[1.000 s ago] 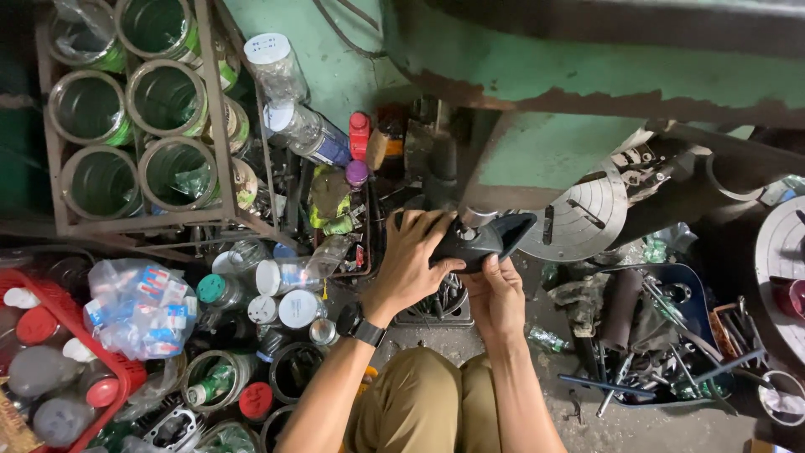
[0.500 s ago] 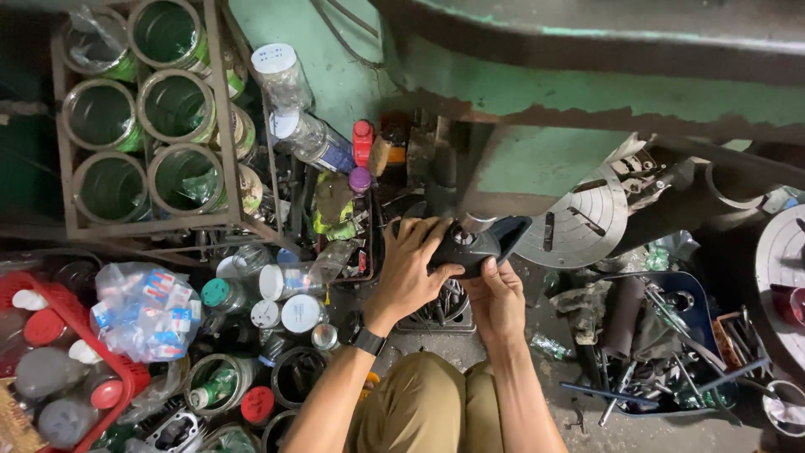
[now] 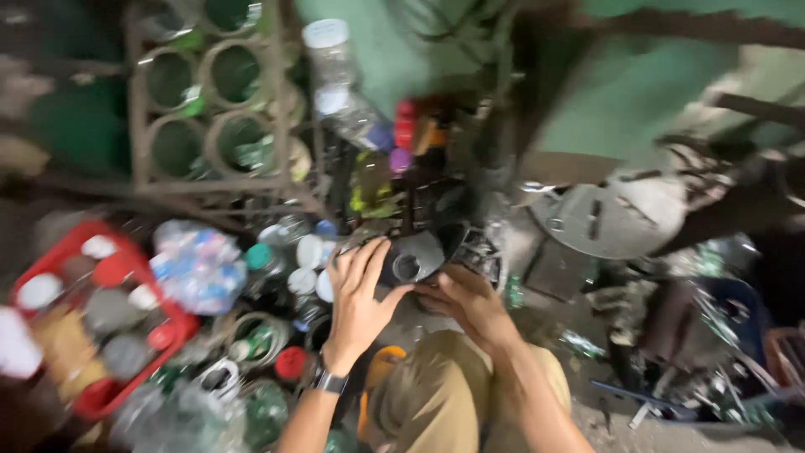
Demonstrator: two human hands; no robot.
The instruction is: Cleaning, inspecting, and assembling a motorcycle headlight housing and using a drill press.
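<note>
Both hands meet on a dark funnel-shaped part (image 3: 417, 254) with a grey inner face and a round hole in its middle, and that shared grip sits just above the person's khaki-clad knees (image 3: 444, 403). The left hand (image 3: 360, 289) lies against the part's left side with fingers spread and pointing up, grasping its edge; a dark wristwatch (image 3: 329, 382) sits on that wrist below the grip. The right hand (image 3: 465, 298) holds the part from underneath and to the right, fingers curled against its lower rim. The picture is blurred by motion, so how tightly either hand presses cannot be told. Just left of the grip stands a cluster of small jars with white and teal lids (image 3: 289, 256), and further left a clear bag of bottle caps (image 3: 197, 264) beside a red crate (image 3: 109, 335). Up and to the left of the grip is a metal rack of green-rimmed cans (image 3: 210, 109). To the right of the grip lies a round grey metal disc (image 3: 595, 222)
</note>
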